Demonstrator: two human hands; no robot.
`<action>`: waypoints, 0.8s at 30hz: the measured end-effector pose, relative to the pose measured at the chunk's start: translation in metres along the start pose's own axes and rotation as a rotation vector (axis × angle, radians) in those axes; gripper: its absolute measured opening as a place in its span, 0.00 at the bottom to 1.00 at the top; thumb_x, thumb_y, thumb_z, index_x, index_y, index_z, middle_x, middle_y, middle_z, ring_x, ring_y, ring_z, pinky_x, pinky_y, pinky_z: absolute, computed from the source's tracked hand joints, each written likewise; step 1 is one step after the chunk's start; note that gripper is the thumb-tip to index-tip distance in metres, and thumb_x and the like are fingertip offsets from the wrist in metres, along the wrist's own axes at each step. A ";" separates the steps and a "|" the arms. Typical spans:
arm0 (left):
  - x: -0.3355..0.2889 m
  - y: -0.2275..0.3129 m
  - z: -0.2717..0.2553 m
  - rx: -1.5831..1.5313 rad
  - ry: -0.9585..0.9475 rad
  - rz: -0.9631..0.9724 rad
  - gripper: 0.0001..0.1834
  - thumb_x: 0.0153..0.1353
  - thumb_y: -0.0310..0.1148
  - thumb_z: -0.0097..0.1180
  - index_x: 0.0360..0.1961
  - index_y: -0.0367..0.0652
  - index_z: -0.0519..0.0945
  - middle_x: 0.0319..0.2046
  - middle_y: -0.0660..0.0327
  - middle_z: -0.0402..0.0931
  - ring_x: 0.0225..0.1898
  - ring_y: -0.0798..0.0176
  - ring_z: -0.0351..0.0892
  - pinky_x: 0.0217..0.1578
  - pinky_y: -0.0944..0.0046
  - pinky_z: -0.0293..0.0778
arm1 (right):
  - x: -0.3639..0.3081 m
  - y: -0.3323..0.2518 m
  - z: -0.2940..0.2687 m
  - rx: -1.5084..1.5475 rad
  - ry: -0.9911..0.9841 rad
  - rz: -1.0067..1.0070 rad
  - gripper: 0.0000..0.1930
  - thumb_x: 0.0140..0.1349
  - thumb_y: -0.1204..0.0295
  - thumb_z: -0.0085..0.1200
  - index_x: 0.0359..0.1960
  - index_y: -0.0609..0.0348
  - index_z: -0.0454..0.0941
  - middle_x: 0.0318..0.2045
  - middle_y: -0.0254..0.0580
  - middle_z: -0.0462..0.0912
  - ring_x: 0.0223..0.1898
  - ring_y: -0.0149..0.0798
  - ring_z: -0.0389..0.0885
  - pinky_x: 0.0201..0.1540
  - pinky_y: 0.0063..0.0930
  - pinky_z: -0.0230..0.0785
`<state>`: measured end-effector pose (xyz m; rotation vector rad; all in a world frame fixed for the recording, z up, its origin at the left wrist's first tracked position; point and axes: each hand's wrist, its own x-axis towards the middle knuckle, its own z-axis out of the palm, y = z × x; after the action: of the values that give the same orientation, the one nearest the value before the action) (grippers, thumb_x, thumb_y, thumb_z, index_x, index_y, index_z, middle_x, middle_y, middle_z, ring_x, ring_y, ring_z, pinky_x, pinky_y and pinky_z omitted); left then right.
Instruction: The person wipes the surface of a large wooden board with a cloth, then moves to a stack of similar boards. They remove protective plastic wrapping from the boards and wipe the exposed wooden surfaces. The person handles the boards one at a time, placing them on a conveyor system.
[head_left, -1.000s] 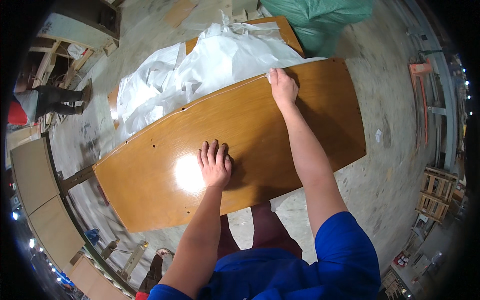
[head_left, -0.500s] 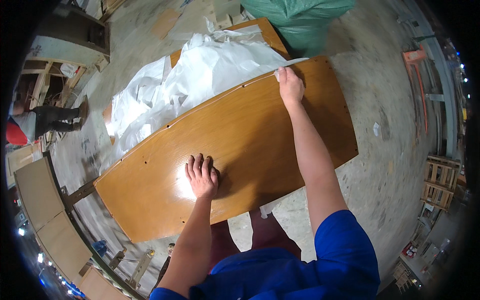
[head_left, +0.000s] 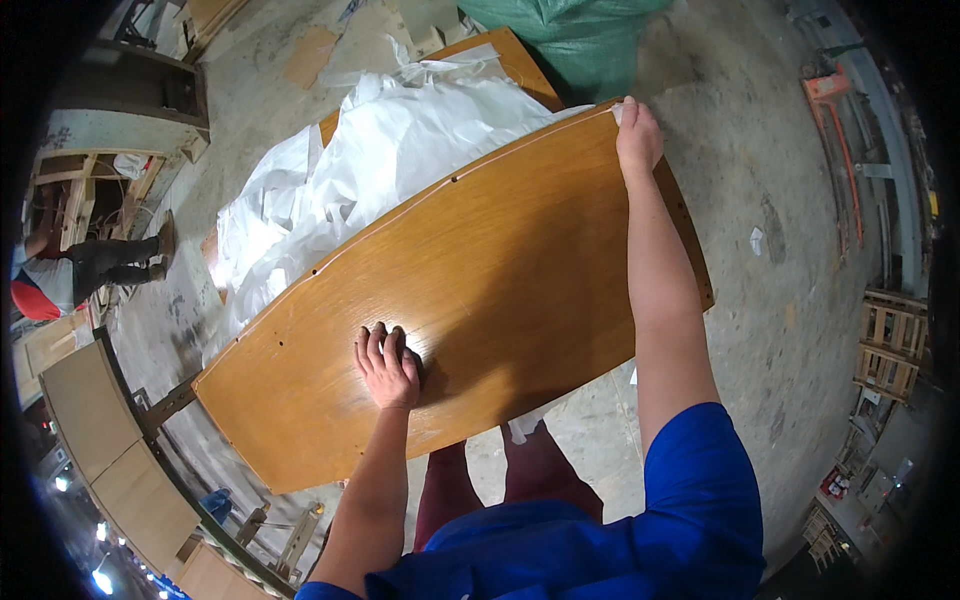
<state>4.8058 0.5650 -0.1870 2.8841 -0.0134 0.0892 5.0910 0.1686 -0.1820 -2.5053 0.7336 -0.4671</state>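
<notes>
Head view shows the wooden board (head_left: 510, 240) lying before the person (head_left: 530, 545), left hand (head_left: 387, 378) spread loosely on it, right hand (head_left: 639, 140) pinching a white scrap (head_left: 616, 114) at its far edge.

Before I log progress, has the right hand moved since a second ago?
Yes: the right hand has moved rightward along the panel, toward its far right corner.

Blue short-sleeved shirt (head_left: 580, 550), dark maroon trousers (head_left: 543, 473)
</notes>
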 end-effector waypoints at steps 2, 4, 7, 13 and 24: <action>0.001 0.001 0.001 0.011 0.000 0.002 0.19 0.51 0.34 0.49 0.47 0.49 0.71 0.56 0.58 0.61 0.62 0.48 0.51 0.62 0.45 0.46 | 0.003 0.004 -0.001 -0.019 -0.003 -0.015 0.23 0.64 0.51 0.32 0.34 0.54 0.76 0.34 0.49 0.80 0.37 0.54 0.77 0.39 0.46 0.68; 0.001 0.003 0.002 0.010 -0.006 0.009 0.19 0.51 0.34 0.49 0.47 0.48 0.71 0.56 0.57 0.61 0.62 0.48 0.51 0.62 0.45 0.46 | 0.005 0.009 -0.002 -0.075 -0.018 -0.021 0.23 0.64 0.51 0.32 0.34 0.53 0.76 0.33 0.49 0.80 0.37 0.54 0.77 0.39 0.46 0.68; -0.001 -0.001 0.001 0.032 -0.022 -0.015 0.19 0.51 0.34 0.48 0.47 0.49 0.71 0.56 0.57 0.61 0.63 0.48 0.50 0.62 0.46 0.45 | 0.002 -0.002 0.000 -0.011 -0.107 0.016 0.25 0.63 0.50 0.31 0.36 0.56 0.76 0.35 0.51 0.79 0.39 0.55 0.76 0.41 0.46 0.66; 0.001 0.003 0.002 0.022 -0.020 -0.007 0.19 0.51 0.34 0.48 0.47 0.49 0.71 0.56 0.57 0.61 0.62 0.47 0.51 0.62 0.46 0.46 | 0.014 0.008 -0.005 -0.004 -0.075 0.058 0.24 0.63 0.50 0.32 0.36 0.55 0.76 0.35 0.51 0.79 0.39 0.56 0.75 0.41 0.46 0.66; -0.004 0.000 0.004 0.046 -0.048 -0.010 0.20 0.54 0.35 0.45 0.50 0.46 0.68 0.59 0.55 0.58 0.64 0.46 0.48 0.62 0.47 0.44 | 0.030 0.022 -0.008 -0.078 -0.008 0.073 0.23 0.64 0.52 0.31 0.35 0.54 0.76 0.34 0.50 0.80 0.38 0.54 0.77 0.39 0.47 0.68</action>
<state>4.8020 0.5639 -0.1913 2.9310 -0.0065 0.0185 5.1024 0.1326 -0.1816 -2.5407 0.8529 -0.4095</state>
